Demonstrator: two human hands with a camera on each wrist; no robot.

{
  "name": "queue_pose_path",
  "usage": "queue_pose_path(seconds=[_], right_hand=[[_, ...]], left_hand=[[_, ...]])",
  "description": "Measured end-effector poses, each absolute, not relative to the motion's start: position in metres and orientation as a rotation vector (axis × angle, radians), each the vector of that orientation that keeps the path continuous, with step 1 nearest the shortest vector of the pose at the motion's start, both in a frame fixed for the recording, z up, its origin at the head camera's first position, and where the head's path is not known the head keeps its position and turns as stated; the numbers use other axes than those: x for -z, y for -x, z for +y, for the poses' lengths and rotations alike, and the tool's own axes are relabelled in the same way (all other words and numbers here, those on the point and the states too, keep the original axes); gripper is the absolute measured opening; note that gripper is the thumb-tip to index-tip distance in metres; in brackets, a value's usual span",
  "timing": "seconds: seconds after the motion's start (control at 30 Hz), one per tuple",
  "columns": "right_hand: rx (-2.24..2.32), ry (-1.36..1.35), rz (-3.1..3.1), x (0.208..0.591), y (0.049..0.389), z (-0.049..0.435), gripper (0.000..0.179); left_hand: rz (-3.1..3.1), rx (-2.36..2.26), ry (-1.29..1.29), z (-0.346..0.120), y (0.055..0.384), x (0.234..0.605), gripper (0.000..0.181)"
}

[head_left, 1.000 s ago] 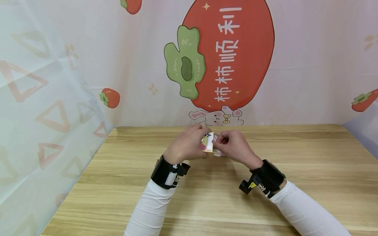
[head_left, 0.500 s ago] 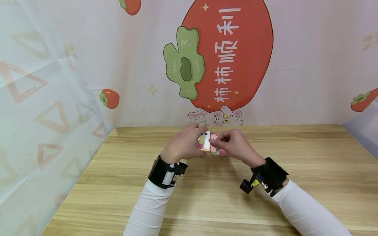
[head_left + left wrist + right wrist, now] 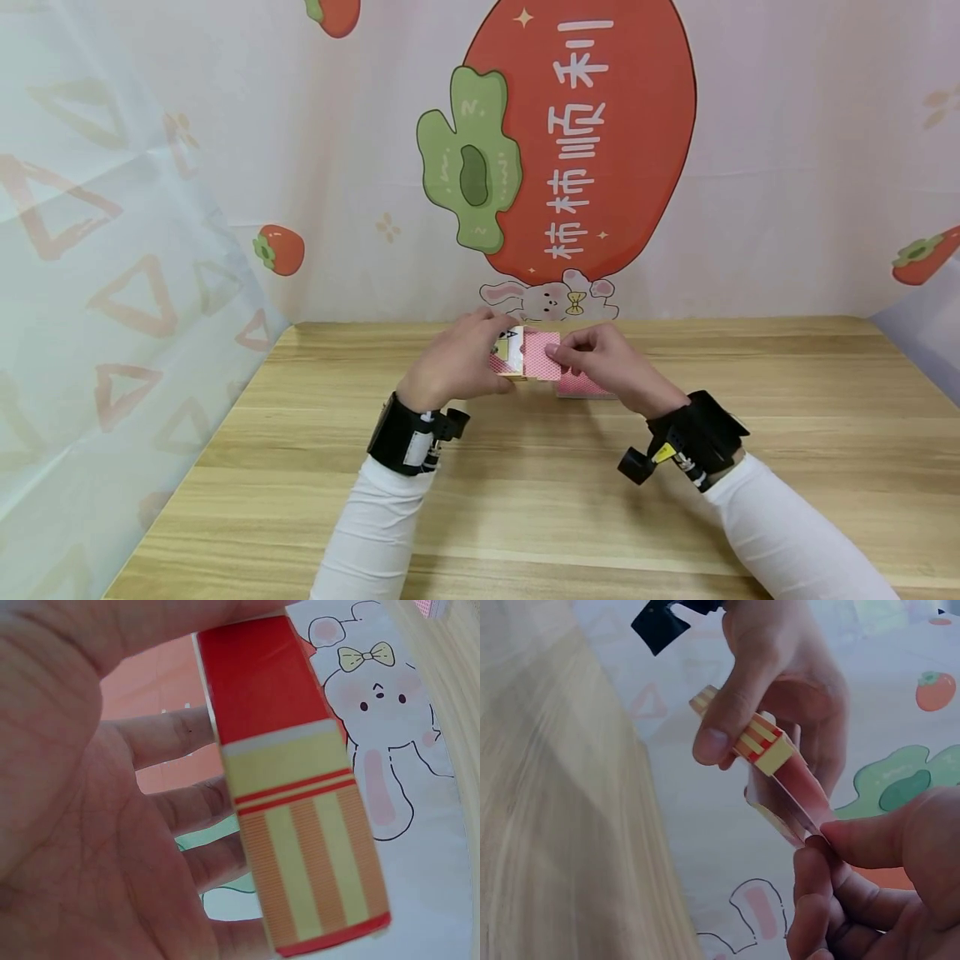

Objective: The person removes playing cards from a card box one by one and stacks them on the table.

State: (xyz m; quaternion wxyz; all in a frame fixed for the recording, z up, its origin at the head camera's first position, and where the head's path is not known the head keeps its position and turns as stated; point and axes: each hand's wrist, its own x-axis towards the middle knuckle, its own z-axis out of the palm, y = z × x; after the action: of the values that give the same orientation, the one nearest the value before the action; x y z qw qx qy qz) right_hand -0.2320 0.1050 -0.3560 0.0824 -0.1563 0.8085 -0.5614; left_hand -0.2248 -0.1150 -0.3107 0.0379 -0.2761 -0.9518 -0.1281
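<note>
Over the wooden tabletop (image 3: 525, 517), left hand (image 3: 456, 360) grips playing-card box (image 3: 512, 351), long axis toward right hand (image 3: 611, 360), whose fingertips pinch the protruding pink card (image 3: 538, 358).

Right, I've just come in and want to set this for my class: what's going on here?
A person's left hand grips a small patterned box, while the right hand pinches a pink-patterned card that sticks out of the box's end. Whether it is one card or several is hard to tell. A pink-patterned stack lies on the wooden table, partly hidden by the right hand.
</note>
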Motion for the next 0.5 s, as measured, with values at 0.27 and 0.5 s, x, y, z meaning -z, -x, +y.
queue_pose_path(seconds=[0.27, 0.5], right_hand=[[1.611, 0.446, 2.413, 0.352, 0.235, 0.113, 0.034], [1.52, 0.464, 2.454, 0.35, 0.237, 0.117, 0.036]], left_hand=[[-2.928, 0.41, 0.823, -0.118, 0.226, 0.311, 0.078], [-2.928, 0.441, 0.822, -0.12, 0.225, 0.31, 0.076]])
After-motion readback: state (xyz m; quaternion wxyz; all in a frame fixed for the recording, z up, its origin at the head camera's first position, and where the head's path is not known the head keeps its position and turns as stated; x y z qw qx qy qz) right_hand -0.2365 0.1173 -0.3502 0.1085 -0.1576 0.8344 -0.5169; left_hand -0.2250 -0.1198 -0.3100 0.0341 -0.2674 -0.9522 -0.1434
